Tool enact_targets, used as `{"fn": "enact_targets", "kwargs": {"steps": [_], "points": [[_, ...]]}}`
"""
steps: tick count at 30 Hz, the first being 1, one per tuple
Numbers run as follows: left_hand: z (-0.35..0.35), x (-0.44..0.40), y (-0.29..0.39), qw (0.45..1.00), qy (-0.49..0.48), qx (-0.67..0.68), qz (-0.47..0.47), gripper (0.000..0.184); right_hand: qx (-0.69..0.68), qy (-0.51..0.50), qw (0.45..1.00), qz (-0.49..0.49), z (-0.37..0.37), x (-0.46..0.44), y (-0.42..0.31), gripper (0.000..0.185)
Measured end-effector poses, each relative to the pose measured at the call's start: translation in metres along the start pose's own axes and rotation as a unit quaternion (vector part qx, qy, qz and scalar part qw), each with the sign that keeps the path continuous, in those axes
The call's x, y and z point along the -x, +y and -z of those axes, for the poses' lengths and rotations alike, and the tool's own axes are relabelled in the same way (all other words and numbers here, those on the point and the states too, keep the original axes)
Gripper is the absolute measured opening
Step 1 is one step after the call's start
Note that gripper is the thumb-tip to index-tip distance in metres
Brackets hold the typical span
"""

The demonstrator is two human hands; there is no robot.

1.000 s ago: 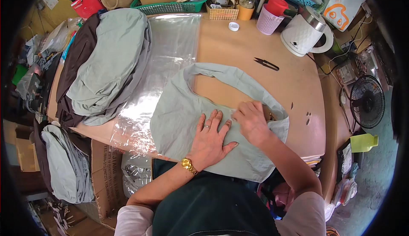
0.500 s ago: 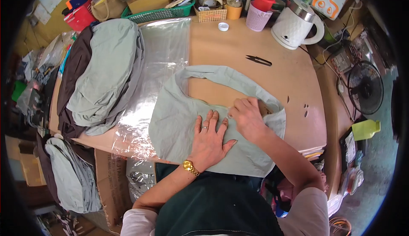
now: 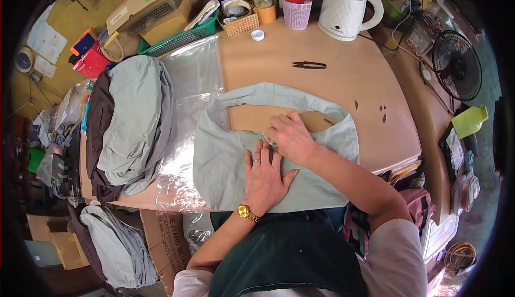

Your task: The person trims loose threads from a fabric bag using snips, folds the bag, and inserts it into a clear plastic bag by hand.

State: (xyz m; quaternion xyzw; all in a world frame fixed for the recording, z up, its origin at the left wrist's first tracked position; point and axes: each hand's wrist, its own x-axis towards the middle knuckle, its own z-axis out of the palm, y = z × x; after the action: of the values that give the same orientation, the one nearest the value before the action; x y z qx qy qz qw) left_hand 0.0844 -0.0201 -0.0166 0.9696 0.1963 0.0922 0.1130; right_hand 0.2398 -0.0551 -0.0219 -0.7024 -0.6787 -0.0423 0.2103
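A pale grey-green cloth shoulder bag [image 3: 225,173] lies flat on the table, its wide strap looping away from me around the opening. My left hand [image 3: 265,182] rests palm down on the bag's body, fingers stretched and slightly spread. At the near rim of the opening, just beyond my left fingertips, my right hand [image 3: 291,140] is closed with its fingers curled together. Whatever it pinches there is mostly hidden by the fingers. A small dark mark, perhaps a label, shows inside the bag's right end.
Black thread snips [image 3: 309,65] lie beyond the bag. Clear plastic sheeting [image 3: 185,98] and a pile of grey-green cloth [image 3: 131,120] are at left. A white kettle [image 3: 340,10], a lilac cup [image 3: 296,15] and a green basket [image 3: 179,41] stand along the back; a black fan [image 3: 457,64] is at right.
My right hand has moved left along the bag's rim, closer to my left fingertips. The left hand stays flat on the cloth. The camera view has shifted a little.
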Motion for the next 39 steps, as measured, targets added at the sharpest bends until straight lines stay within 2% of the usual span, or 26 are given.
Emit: {"fn": "enact_targets", "kwargs": {"steps": [2,5,6,7,8,9,11,12,13,15,16,18,21,22,24,25,27,28,30,32,35,37,39], "points": [[0.011,-0.006,-0.004,1.000,0.001,0.007,-0.010,0.060,-0.043,0.030,0.998,-0.043,0.005,0.018,0.005,0.010],[0.023,-0.029,-0.012,0.998,-0.051,0.026,0.026,0.058,-0.068,0.083,0.989,-0.103,0.003,0.039,0.004,0.009],[0.017,-0.039,-0.020,0.999,-0.016,0.052,-0.002,0.053,-0.067,0.085,0.988,-0.106,0.001,0.040,0.006,0.009],[0.015,-0.046,-0.025,0.996,0.017,0.077,-0.030,0.050,-0.100,0.144,0.979,-0.100,0.000,0.039,0.008,0.011],[0.015,-0.049,-0.028,0.997,0.015,0.076,-0.030,0.050,-0.133,0.200,0.966,-0.092,-0.002,0.038,0.010,0.014],[0.015,-0.051,-0.030,0.994,-0.005,0.101,-0.033,0.047,-0.135,0.200,0.966,-0.090,-0.003,0.038,0.013,0.014],[0.017,-0.045,-0.033,0.991,-0.023,0.125,-0.033,0.045,-0.267,0.211,0.916,-0.212,-0.005,0.038,0.024,0.020],[0.017,-0.035,-0.033,0.985,-0.003,0.164,-0.049,0.044,-0.211,0.224,0.937,-0.163,-0.005,0.037,0.029,0.017],[0.016,-0.025,-0.032,0.977,0.016,0.203,-0.064,0.043,-0.213,0.223,0.938,-0.162,0.001,0.037,0.031,0.017],[0.014,-0.003,-0.024,0.982,0.029,0.174,-0.065,0.045,-0.334,0.067,0.916,-0.213,0.017,0.035,0.032,0.015],[0.014,0.004,-0.021,0.986,0.040,0.145,-0.071,0.047,-0.337,0.064,0.915,-0.211,0.020,0.035,0.034,0.015],[0.014,0.009,-0.016,0.984,0.058,0.159,-0.056,0.048,-0.526,-0.016,0.824,-0.210,0.023,0.036,0.039,0.015],[0.005,0.015,-0.015,0.983,0.074,0.164,-0.034,0.049,-0.549,-0.053,0.801,-0.234,0.020,0.038,0.039,0.015],[0.002,0.016,-0.016,0.985,0.074,0.153,-0.025,0.051,-0.549,-0.055,0.800,-0.234,0.023,0.038,0.037,0.015],[0.000,0.016,-0.018,0.986,0.071,0.150,-0.030,0.049,-0.462,-0.035,0.858,-0.221,0.028,0.040,0.029,0.015],[-0.001,0.016,-0.019,0.986,0.071,0.147,-0.036,0.047,-0.461,-0.039,0.859,-0.220,0.026,0.041,0.028,0.015],[-0.005,0.017,-0.020,0.986,0.083,0.136,-0.043,0.045,-0.408,0.082,0.899,-0.134,0.023,0.039,0.027,0.007],[-0.006,0.017,-0.020,0.987,0.092,0.125,-0.053,0.042,-0.408,0.080,0.899,-0.135,0.022,0.035,0.023,0.007],[-0.008,0.017,-0.021,0.986,0.089,0.132,-0.053,0.041,-0.173,0.077,0.981,-0.038,0.018,0.025,0.011,0.006],[-0.005,0.017,-0.020,0.985,0.086,0.138,-0.054,0.040,-0.151,0.056,0.987,-0.028,0.012,0.027,0.006,0.006],[0.000,0.016,-0.016,0.981,0.077,0.175,-0.003,0.041,-0.107,0.026,0.994,-0.001,0.023,0.036,0.012,0.008],[-0.003,0.015,-0.019,0.983,0.086,0.153,-0.043,0.042,-0.084,0.019,0.996,0.017,0.028,0.032,0.016,0.009],[-0.002,0.016,-0.019,0.984,0.083,0.150,-0.042,0.042,-0.068,-0.012,0.997,0.034,0.025,0.026,0.011,0.010]]}}
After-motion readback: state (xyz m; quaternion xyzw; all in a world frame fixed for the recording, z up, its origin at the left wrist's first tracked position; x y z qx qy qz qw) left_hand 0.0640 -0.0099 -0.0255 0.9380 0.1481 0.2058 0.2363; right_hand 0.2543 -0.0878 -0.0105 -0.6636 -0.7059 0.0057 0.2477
